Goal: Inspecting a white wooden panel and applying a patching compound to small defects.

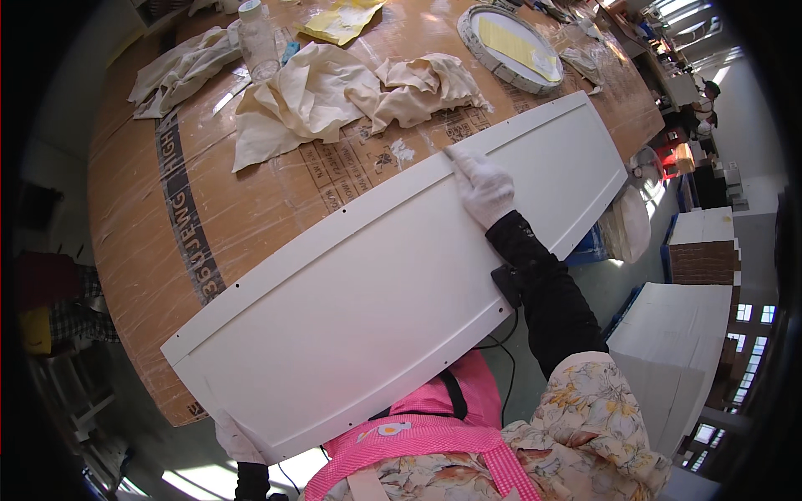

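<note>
The white panel lay slantwise across the middle of the frame, its upper part over the worktop and its lower edge out past it. The right grip, in a white knit glove, rested on the panel right of centre, index finger stretched to the upper rim and the other fingers curled; whether it pinched the rim, I could not tell. The left grip, gloved alike, touched the panel's short end at lower left, its fingers partly hidden, so I could not tell whether it was clamped there.

The panel was smooth and long, its upper edge gently bowed, with raised strips and small dark holes along both long sides. Glossy clear film covered the worktop's brown cardboard. Above the panel lay crumpled cream cloths, soft and creased, near a clear bottle. At upper right, a round frame held a yellow sheet. Pink checked apron fabric filled the bottom centre.
</note>
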`<state>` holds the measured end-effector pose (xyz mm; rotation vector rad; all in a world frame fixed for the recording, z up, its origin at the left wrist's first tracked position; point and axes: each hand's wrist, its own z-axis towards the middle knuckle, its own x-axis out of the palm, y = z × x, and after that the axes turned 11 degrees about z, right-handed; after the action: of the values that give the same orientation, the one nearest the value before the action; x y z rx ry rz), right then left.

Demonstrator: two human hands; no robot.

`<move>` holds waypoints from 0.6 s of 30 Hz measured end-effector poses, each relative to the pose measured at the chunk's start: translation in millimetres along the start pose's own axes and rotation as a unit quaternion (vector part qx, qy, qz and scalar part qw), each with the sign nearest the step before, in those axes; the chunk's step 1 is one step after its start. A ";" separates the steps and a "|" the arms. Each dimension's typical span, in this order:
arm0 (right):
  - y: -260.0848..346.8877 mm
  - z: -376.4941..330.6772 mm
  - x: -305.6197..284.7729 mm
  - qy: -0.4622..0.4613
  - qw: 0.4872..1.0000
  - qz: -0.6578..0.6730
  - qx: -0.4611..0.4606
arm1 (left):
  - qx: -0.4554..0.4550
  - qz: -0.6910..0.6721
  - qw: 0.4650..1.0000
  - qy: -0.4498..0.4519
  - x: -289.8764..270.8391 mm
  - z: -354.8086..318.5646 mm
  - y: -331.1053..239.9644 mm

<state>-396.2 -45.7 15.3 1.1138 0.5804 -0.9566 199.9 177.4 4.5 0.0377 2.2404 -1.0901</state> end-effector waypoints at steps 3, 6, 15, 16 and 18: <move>-110.2 39.5 -47.0 -0.039 0.950 -0.166 0.260 | -0.012 0.026 1.000 -0.002 0.6 9.2 16.8; -117.3 47.1 -39.3 -0.066 0.942 -0.185 0.273 | -0.021 -0.012 1.000 -0.012 -1.9 9.4 21.0; 189.4 -9.6 87.2 0.159 0.986 0.004 -0.056 | -0.017 -0.041 0.999 0.025 0.6 6.3 0.7; 189.4 -6.5 89.8 0.161 0.985 0.007 -0.064 | -0.021 -0.040 0.999 0.022 -5.9 6.1 4.7; 152.3 3.3 77.2 0.118 0.992 -0.031 -0.033 | -0.025 -0.041 0.999 0.025 -8.7 5.2 3.8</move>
<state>-226.2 -55.9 28.1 1.1634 0.8375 -0.8591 210.7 178.2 4.3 -0.0496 2.3314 -1.0860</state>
